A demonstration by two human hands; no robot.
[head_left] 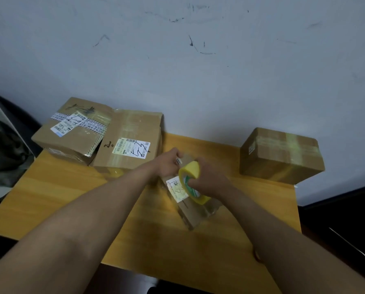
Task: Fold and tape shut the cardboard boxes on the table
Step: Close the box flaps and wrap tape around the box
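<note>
A small cardboard box [195,211] with a white label lies in the middle of the wooden table [71,194], turned at an angle. My left hand [166,164] grips its far end. My right hand [209,177] grips a yellow tape roll [191,169] with a green core, held on top of the box. Clear tape shines along the box's near side. Both hands cover the far part of the box.
Two larger labelled boxes [73,132] [130,141] sit at the back left, overlapping each other. A taped box [281,155] stands at the back right. The wall runs right behind the table. A dark chair [5,145] is at the left.
</note>
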